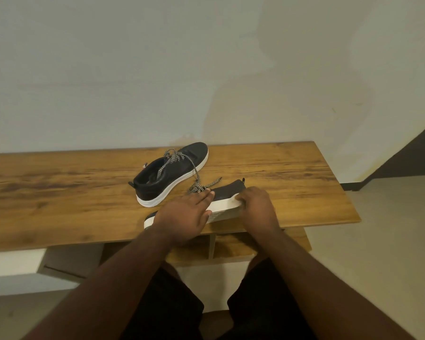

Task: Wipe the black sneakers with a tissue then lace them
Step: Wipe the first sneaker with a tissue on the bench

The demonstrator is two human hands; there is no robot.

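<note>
Pale wall (157, 69) fills the upper frame. Wooden bench (59, 192) spans the middle. Far black sneaker (167, 175) stands upright at centre, white sole down, checkered laces (179, 158) loose across its top. Near black sneaker (227, 196) lies tipped on its side at the bench's lower centre edge, white sole facing the camera. Left hand (185, 214) rests on it mid-length, fingers straight. Right hand (257, 204) holds the heel end, fingers curled round the sole.
</note>
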